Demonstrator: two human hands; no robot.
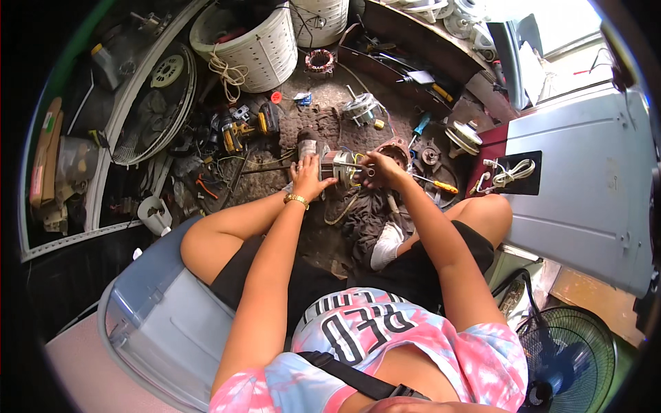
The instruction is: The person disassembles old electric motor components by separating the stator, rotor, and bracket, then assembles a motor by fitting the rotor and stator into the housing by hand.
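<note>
White basket [260,65] far left. Motor [341,166] mid-scene, on the near side of the clutter. Left hand [310,177] spread against its left side; right hand [383,171] curled at its right end, pinch unclear. Yellow-handled screwdriver [445,186] right.

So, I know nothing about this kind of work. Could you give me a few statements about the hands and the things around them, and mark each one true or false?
1. The left hand and the right hand are both at the motor. True.
2. The gold-coloured bracelet is worn on the right wrist. False: it is worn on the left one.
3. A light cord hangs down the outside of a white basket. True.
4. The yellow-and-black drill is in the right hand. False: it lies to the left of both hands, held by neither.
5. The coiled white cable is to the right of both hands. True.
</note>
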